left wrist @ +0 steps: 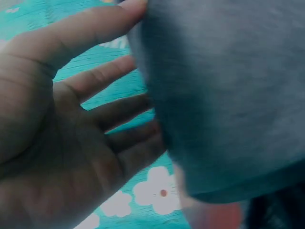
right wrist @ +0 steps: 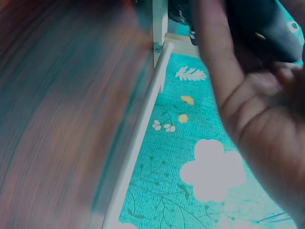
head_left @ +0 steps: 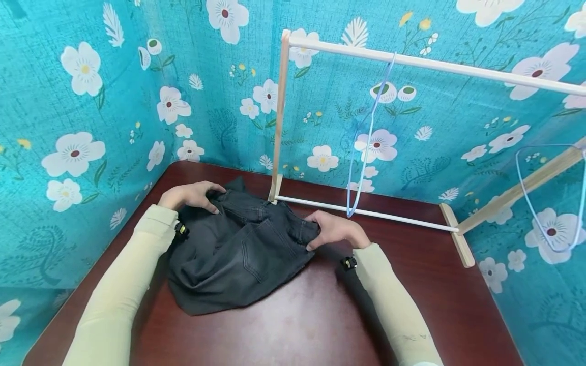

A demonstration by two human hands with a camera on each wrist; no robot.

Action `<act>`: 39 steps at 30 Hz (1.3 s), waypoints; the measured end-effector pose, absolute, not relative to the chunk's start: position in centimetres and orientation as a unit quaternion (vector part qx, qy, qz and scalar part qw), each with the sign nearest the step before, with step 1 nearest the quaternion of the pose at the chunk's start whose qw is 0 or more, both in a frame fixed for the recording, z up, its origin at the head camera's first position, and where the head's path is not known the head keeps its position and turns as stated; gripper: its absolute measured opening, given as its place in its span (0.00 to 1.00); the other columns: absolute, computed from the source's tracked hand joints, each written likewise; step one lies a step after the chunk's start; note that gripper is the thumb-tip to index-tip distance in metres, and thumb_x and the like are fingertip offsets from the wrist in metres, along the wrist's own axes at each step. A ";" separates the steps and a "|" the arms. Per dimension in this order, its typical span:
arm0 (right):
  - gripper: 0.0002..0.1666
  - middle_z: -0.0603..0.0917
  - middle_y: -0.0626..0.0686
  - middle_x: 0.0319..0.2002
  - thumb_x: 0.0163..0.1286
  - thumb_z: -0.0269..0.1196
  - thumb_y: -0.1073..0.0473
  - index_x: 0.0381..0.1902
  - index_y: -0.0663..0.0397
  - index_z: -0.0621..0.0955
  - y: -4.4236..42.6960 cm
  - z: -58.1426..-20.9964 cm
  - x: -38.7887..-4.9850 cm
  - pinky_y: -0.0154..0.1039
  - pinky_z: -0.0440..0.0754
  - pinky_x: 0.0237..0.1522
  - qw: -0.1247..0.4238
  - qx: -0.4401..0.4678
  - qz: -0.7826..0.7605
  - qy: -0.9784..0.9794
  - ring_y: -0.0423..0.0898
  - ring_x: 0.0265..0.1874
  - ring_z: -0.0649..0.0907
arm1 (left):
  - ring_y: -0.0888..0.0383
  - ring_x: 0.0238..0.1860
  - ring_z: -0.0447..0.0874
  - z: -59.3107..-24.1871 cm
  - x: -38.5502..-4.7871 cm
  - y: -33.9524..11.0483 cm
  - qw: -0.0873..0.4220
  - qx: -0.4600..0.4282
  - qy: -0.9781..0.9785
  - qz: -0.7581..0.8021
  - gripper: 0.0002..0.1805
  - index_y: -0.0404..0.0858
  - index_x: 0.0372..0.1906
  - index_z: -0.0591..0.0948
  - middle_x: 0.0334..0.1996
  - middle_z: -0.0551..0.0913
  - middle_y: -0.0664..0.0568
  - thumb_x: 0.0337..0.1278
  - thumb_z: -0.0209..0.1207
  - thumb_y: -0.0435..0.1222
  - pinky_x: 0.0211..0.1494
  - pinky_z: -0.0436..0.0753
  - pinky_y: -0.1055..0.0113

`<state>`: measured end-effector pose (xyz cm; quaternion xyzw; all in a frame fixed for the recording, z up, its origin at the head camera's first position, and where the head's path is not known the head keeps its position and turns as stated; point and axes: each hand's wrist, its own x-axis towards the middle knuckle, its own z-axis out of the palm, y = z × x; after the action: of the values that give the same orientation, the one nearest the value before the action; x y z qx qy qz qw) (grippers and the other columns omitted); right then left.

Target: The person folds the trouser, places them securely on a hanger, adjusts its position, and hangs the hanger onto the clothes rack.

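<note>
Black jeans (head_left: 256,244) lie bunched on the table, with a stitched back pocket and the waistband towards the back. My left hand (head_left: 194,195) holds the cloth at the far left of the waistband. In the left wrist view, the thumb and fingers of the left hand (left wrist: 71,124) meet the edge of the dark cloth (left wrist: 228,95). The right end of the waistband is pinched by my right hand (head_left: 336,229), thumb in front. The right wrist view shows the right hand (right wrist: 257,105) around dark fabric (right wrist: 264,31), with the fingertips partly hidden.
Behind the jeans stands a wooden rack with a white top rail (head_left: 426,62) and a lower white bar (head_left: 389,217). One blue hanger (head_left: 371,132) hangs from the rail; another hanger (head_left: 547,239) is at the right. Flowered cloth (head_left: 82,152) walls surround the reddish-brown table (head_left: 293,325).
</note>
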<state>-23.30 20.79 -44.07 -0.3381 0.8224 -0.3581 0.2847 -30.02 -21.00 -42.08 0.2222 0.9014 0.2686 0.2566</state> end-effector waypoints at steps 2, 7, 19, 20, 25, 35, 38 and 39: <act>0.12 0.79 0.42 0.26 0.54 0.78 0.63 0.38 0.54 0.88 20.9 -44.3 -23.0 0.33 0.73 0.33 0.328 -0.333 -0.338 0.817 0.38 0.25 0.73 | 0.32 0.74 0.59 -42.7 -30.2 -20.9 0.270 0.214 0.898 0.275 0.45 0.28 0.76 0.62 0.74 0.61 0.28 0.59 0.71 0.37 0.74 0.63 0.39; 0.07 0.72 0.40 0.20 0.56 0.77 0.62 0.29 0.52 0.87 20.7 -45.1 -22.6 0.33 0.68 0.28 0.377 -0.311 -0.283 0.825 0.37 0.20 0.68 | 0.31 0.69 0.66 -43.3 -30.4 -20.5 0.262 0.212 0.896 0.289 0.49 0.24 0.77 0.54 0.70 0.65 0.26 0.61 0.69 0.38 0.71 0.69 0.40; 0.25 0.85 0.54 0.53 0.78 0.58 0.48 0.60 0.61 0.81 20.0 -45.1 -24.0 0.45 0.81 0.57 0.299 -0.263 -0.242 0.885 0.47 0.52 0.82 | 0.51 0.36 0.76 -43.1 -30.3 -19.5 0.183 0.273 0.863 0.383 0.09 0.25 0.47 0.81 0.37 0.81 0.40 0.72 0.56 0.28 0.39 0.77 0.65; 0.27 0.83 0.56 0.58 0.78 0.58 0.48 0.63 0.62 0.80 19.9 -45.1 -24.1 0.47 0.80 0.60 0.296 -0.258 -0.243 0.887 0.49 0.57 0.81 | 0.51 0.34 0.76 -42.9 -30.4 -19.3 0.171 0.279 0.862 0.388 0.07 0.26 0.45 0.81 0.36 0.81 0.40 0.71 0.56 0.27 0.37 0.77 0.65; 0.30 0.78 0.62 0.66 0.79 0.56 0.50 0.69 0.66 0.73 19.5 -45.2 -24.4 0.52 0.77 0.65 0.284 -0.258 -0.254 0.888 0.55 0.65 0.77 | 0.49 0.37 0.79 -42.7 -30.7 -18.5 0.158 0.259 0.876 0.375 0.13 0.26 0.52 0.80 0.42 0.80 0.38 0.65 0.62 0.26 0.37 0.80 0.64; 0.29 0.77 0.62 0.66 0.80 0.55 0.54 0.71 0.65 0.71 19.1 -45.7 -25.0 0.45 0.83 0.53 0.285 -0.261 -0.275 0.880 0.49 0.53 0.83 | 0.45 0.42 0.81 -42.9 -31.6 -18.3 0.188 0.246 0.908 0.283 0.12 0.27 0.49 0.83 0.42 0.84 0.38 0.63 0.65 0.29 0.48 0.78 0.52; 0.30 0.77 0.62 0.67 0.79 0.55 0.54 0.72 0.66 0.71 19.1 -45.8 -25.0 0.46 0.83 0.55 0.285 -0.259 -0.277 0.880 0.51 0.57 0.82 | 0.47 0.43 0.82 -42.3 -32.0 -17.8 0.165 0.282 0.899 0.291 0.07 0.33 0.43 0.86 0.40 0.86 0.43 0.63 0.63 0.25 0.48 0.78 0.52; 0.30 0.76 0.62 0.67 0.79 0.55 0.54 0.71 0.66 0.71 19.2 -45.8 -25.0 0.46 0.83 0.56 0.285 -0.257 -0.278 0.880 0.51 0.58 0.82 | 0.47 0.43 0.83 -42.1 -32.1 -17.6 0.156 0.294 0.895 0.296 0.08 0.34 0.42 0.86 0.40 0.87 0.43 0.62 0.62 0.23 0.48 0.77 0.53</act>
<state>-25.00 19.17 -45.78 -0.2571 0.8804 -0.2781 0.2854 -32.06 -17.61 -42.07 0.2943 0.8952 0.2963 0.1558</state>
